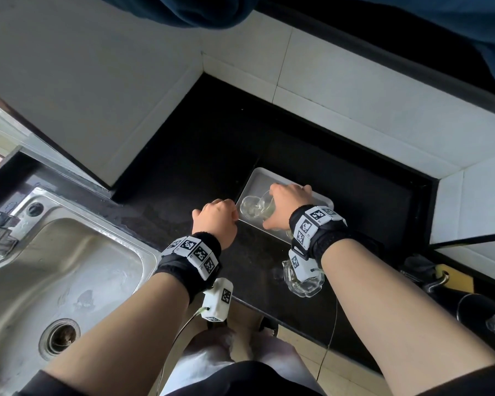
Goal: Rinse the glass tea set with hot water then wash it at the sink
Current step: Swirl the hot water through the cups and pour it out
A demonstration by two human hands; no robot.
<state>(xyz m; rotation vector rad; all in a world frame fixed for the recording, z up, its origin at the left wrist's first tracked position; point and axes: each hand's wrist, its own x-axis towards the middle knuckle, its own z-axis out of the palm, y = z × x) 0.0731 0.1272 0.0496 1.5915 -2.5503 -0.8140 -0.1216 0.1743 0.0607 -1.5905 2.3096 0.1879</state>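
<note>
Tray [257, 178]: pitcher [269, 207] (yellowish liquid) tipped over cup [247, 208]

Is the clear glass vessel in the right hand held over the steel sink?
No: the right hand holds the glass vessel above the pale rectangular tray on the black counter, beside the sink.

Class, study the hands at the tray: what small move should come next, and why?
Probably tip the glass in the right hand further, emptying it into the cup on the tray: it is tilted over that cup with liquid left inside.
</note>
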